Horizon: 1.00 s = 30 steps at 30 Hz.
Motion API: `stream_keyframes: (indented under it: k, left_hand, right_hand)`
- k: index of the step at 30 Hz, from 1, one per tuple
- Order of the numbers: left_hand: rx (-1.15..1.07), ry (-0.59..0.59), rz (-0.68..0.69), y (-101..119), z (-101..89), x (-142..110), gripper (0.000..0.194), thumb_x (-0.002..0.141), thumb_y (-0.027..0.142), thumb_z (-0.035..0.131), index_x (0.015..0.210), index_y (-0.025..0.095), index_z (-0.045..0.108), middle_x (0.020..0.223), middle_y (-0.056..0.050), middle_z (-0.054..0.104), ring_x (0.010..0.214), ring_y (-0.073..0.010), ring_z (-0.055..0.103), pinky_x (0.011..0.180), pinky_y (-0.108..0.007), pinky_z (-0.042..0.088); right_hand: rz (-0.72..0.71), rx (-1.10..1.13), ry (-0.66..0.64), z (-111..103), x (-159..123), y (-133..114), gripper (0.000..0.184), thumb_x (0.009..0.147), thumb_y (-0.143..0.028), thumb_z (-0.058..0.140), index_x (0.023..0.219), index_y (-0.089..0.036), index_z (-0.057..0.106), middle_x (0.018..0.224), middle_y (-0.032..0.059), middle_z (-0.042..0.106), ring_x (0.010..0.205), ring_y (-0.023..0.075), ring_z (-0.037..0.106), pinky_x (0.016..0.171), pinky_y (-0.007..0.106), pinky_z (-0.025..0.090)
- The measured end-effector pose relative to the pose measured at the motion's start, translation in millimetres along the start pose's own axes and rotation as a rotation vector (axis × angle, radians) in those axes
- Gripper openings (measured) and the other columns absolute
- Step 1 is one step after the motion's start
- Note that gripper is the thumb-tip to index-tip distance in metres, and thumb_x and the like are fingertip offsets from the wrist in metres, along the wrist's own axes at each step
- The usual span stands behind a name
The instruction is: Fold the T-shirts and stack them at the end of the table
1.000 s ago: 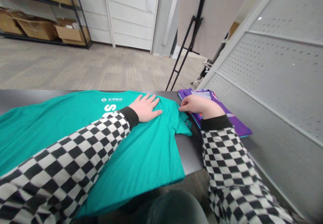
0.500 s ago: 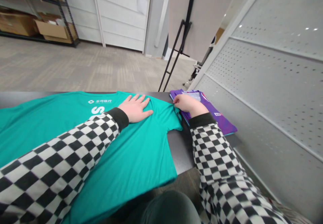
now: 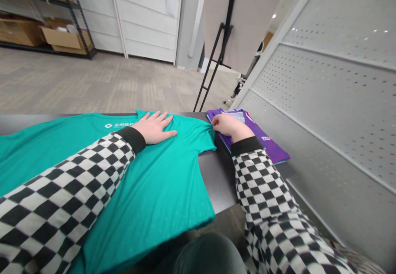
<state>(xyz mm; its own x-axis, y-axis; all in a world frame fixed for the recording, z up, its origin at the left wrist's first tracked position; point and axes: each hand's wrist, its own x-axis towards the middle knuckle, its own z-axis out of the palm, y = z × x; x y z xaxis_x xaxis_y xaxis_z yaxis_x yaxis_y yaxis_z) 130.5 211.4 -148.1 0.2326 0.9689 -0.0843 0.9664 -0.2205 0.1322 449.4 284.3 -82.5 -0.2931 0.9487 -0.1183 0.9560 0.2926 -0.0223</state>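
Note:
A green T-shirt (image 3: 161,179) with white printing lies spread over a dark table (image 3: 218,183), and its lower edge hangs past the table's near side. My left hand (image 3: 154,127) rests flat on the shirt near the collar, fingers spread. At the right, my right hand (image 3: 227,125) pinches the end of the shirt's sleeve, which is drawn taut toward it. Beneath and beside that hand lies a folded purple garment (image 3: 270,146) with a small white label. My left forearm covers part of the shirt's printing.
A grey perforated panel (image 3: 328,113) stands close along the right side. Beyond the table are a black-legged stand (image 3: 207,80), white cabinets (image 3: 148,18) and a black shelf rack (image 3: 83,22) with cardboard boxes (image 3: 64,39). My knee (image 3: 210,255) is below the near edge.
My left hand has slid a little to the left, and the shirt under it has shifted left too. The sleeve is stretched tighter toward my right hand, which has stayed nearly in place.

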Motion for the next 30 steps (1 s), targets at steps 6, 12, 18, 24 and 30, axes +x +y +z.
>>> stream_keyframes:
  k: [6, 12, 18, 24, 30]
  left_hand:
    - [-0.006, 0.019, -0.005, -2, 0.7, 0, 0.103, 0.105, 0.09, 0.028, 0.187, 0.028, 0.024, 0.194, -0.007, 0.015, 0.18, -0.0401, 0.013, 0.143, -0.065, 0.01]
    - [-0.012, 0.025, -0.006, -2, 1.0, 0, 0.104, 0.105, 0.09, 0.028, 0.187, 0.026, 0.025, 0.194, -0.008, 0.015, 0.18, -0.0412, 0.013, 0.142, -0.066, 0.01]
    - [-0.015, 0.02, -0.011, 0, -0.4, 0, 0.104, 0.104, 0.09, 0.028, 0.187, 0.027, 0.025, 0.194, -0.008, 0.016, 0.179, -0.0419, 0.015, 0.142, -0.065, 0.011]
    - [-0.024, 0.014, -0.006, 0, -0.7, 0, 0.105, 0.104, 0.091, 0.026, 0.187, 0.026, 0.025, 0.194, -0.009, 0.015, 0.18, -0.0409, 0.013, 0.142, -0.066, 0.009]
    - [-0.042, 0.031, -0.004, -1, 0.6, 0, 0.104, 0.104, 0.091, 0.029, 0.187, 0.029, 0.026, 0.194, -0.008, 0.017, 0.18, -0.0407, 0.014, 0.142, -0.065, 0.009]
  right_hand:
    - [0.029, 0.017, 0.124, -4, -1, -3, 0.021, 0.105, -0.029, 0.068, 0.097, -0.019, 0.085, 0.102, 0.0125, 0.086, 0.093, 0.0259, 0.078, 0.081, 0.031, 0.053]
    - [0.042, 0.043, -0.191, -7, -7, -11, 0.034, 0.104, -0.041, 0.07, 0.078, -0.021, 0.078, 0.078, 0.0095, 0.079, 0.067, 0.0228, 0.071, 0.071, 0.034, 0.053]
    - [-0.009, -0.068, -0.158, -7, -4, -6, 0.018, 0.103, -0.029, 0.069, 0.095, -0.02, 0.083, 0.097, 0.0111, 0.084, 0.086, 0.0258, 0.076, 0.083, 0.034, 0.055]
    - [0.007, -0.1, -0.097, -2, 2, 3, 0.027, 0.107, -0.033, 0.063, 0.109, -0.019, 0.086, 0.108, 0.0166, 0.086, 0.101, 0.0319, 0.079, 0.092, 0.039, 0.058]
    - [0.036, -0.043, -0.071, -6, -3, -5, 0.024, 0.106, -0.04, 0.071, 0.102, -0.021, 0.085, 0.1, 0.0122, 0.085, 0.093, 0.0285, 0.077, 0.086, 0.036, 0.055]
